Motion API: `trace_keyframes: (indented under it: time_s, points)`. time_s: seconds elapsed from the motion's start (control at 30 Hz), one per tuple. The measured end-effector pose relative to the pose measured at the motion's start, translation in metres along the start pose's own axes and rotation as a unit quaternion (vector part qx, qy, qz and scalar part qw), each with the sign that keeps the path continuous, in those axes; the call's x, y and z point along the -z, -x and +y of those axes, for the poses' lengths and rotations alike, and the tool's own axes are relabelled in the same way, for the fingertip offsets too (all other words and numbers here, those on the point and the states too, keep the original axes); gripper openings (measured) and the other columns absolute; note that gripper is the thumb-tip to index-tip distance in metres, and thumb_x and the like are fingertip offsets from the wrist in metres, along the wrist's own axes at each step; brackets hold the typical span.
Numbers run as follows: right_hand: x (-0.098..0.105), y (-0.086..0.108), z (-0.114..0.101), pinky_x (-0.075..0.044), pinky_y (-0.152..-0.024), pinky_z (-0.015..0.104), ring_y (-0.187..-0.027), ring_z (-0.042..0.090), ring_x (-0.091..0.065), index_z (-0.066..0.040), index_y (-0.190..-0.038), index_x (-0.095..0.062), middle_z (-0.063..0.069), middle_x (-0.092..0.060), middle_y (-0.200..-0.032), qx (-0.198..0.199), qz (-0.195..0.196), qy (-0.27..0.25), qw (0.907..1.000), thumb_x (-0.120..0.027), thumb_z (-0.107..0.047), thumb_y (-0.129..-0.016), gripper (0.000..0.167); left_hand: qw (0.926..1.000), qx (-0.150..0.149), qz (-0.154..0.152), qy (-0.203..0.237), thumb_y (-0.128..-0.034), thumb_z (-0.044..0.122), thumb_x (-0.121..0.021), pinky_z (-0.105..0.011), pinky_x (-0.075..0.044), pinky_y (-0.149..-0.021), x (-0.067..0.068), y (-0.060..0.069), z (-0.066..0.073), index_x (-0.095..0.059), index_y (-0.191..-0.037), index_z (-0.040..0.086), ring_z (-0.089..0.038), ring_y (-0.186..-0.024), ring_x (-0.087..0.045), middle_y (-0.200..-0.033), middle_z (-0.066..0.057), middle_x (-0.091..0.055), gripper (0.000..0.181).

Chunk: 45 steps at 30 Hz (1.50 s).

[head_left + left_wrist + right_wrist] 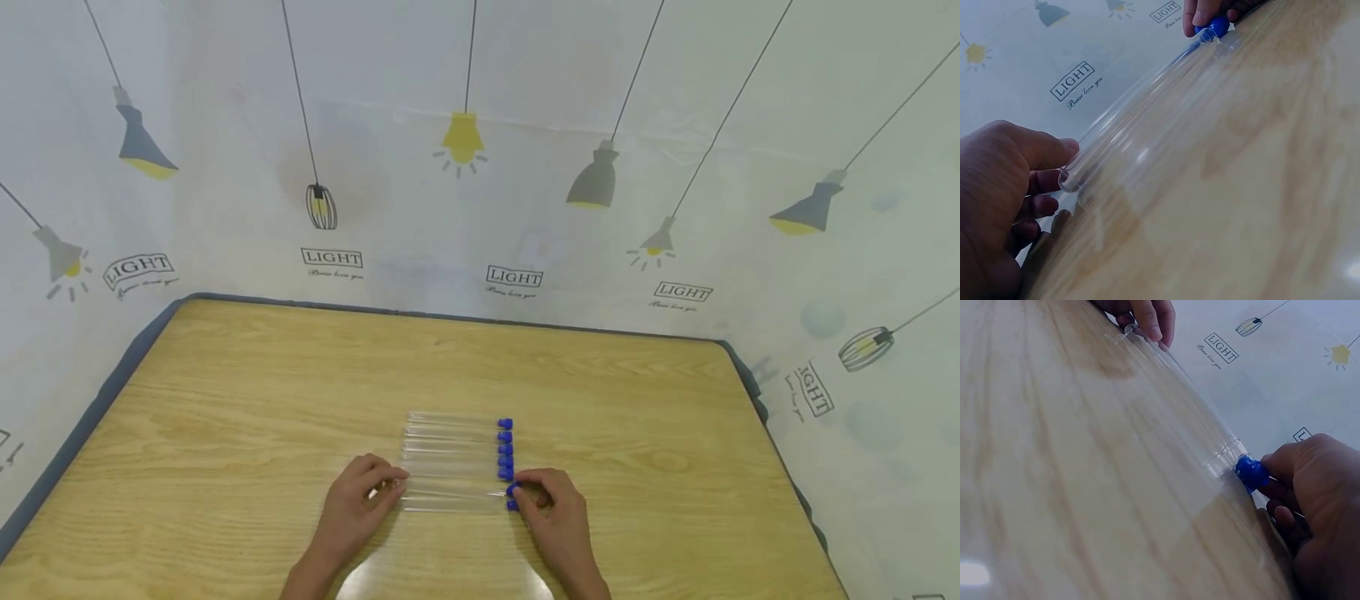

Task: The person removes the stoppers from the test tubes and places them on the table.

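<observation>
Several clear test tubes with blue caps lie side by side on the wooden table, capped ends to the right. My left hand pinches the rounded end of a near tube between thumb and fingers. At the other end, my right hand pinches a blue cap with thumb and forefinger. The cap under my right fingers sits slightly right of the farther row. One more capped tube lies nearest me, its cap partly covered by my right hand.
The light wood table stretches around the tubes on all sides. Behind it and at both sides hangs a white cloth printed with lamps and lettering. A dark blue strip runs along the table's edge.
</observation>
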State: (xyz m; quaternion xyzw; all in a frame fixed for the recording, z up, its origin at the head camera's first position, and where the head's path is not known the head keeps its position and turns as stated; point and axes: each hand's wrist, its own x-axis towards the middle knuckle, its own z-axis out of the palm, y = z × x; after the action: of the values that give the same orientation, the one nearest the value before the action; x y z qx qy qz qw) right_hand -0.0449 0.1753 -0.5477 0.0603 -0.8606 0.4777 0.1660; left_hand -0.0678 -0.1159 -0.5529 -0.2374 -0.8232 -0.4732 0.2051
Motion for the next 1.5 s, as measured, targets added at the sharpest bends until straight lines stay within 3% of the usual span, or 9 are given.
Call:
trace_keyframes:
  time_s: [0.8,1.1,1.5]
  points:
    - [-0.0004,-0.0002,0.0000,-0.049,-0.056,0.023,-0.069,0.008,-0.054,-0.016,-0.093,-0.071,-0.010,-0.061,-0.087,-0.016,-0.001,-0.018,0.9997,-0.075,-0.003,-0.082,0.017,0.9998,-0.006,-0.007,-0.018,-0.0708,0.000,-0.081,-0.020,-0.044,-0.059,-0.0007,0.0001,-0.0009,-0.072,-0.086,0.013,-0.008,-0.075,-0.050,-0.085,0.010,-0.060,0.022]
    - [-0.0004,0.0007,0.0011,-0.050,-0.058,0.023,-0.072,0.009,-0.056,-0.017,-0.095,-0.071,-0.012,-0.061,-0.088,-0.019,-0.003,-0.030,0.9994,-0.073,-0.010,-0.086,0.011,0.9996,0.029,0.000,0.004,-0.0725,-0.001,-0.080,-0.021,-0.050,-0.065,-0.0003,0.0008,-0.0019,-0.071,-0.090,0.013,-0.010,-0.079,-0.056,-0.088,0.010,-0.062,0.024]
    - [0.0010,-0.0014,-0.0002,-0.046,-0.058,0.023,-0.070,0.008,-0.053,-0.017,-0.095,-0.071,-0.011,-0.061,-0.086,-0.031,0.014,-0.006,0.9994,-0.067,-0.010,-0.090,0.009,0.9949,0.081,0.052,0.032,-0.0755,-0.007,-0.076,-0.016,-0.045,-0.052,0.0000,-0.0026,0.0022,-0.070,-0.090,0.006,-0.006,-0.064,-0.054,-0.079,0.006,-0.063,0.020]
